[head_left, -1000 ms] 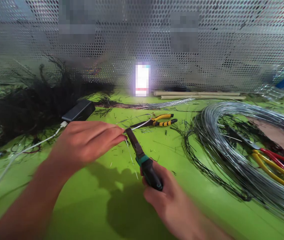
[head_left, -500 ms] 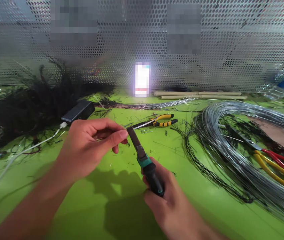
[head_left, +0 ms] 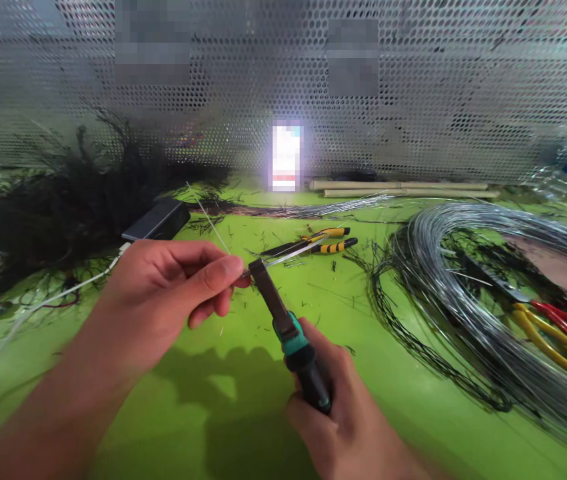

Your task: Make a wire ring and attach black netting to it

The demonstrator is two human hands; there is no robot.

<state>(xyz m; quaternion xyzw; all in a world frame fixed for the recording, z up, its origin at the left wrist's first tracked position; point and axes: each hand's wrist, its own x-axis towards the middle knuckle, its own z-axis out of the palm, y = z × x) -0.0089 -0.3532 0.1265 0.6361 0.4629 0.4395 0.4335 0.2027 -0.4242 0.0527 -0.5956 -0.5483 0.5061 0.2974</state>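
My left hand [head_left: 178, 287] is closed in a pinch, with thumb and index finger on a thin silvery wire [head_left: 208, 215] that slants up and left from the fingertips. My right hand [head_left: 333, 400] grips a pair of pliers [head_left: 276, 297] with black and teal handles. The pliers' dark jaws point up and left, their tip close beside my left fingertips. Bright wire [head_left: 290, 255] also runs from the jaw tip towards the upper right. Behind it, yellow-and-black long-nose pliers [head_left: 333, 247] lie on the green tabletop [head_left: 243, 373].
A large coil of wire [head_left: 428, 267] lies at right, with red-and-yellow-handled cutters [head_left: 553, 320] inside it. Black strands [head_left: 388, 320] trail beside it. A dark box [head_left: 158, 220] with a white cable [head_left: 53, 297] and a black fibre heap [head_left: 38, 207] stand left. Perforated metal [head_left: 258, 67] rises behind.
My left hand has shifted slightly left, and the pliers' jaw tip has moved a little left and down. The thin wire now shows rising up-left from my left fingertips.
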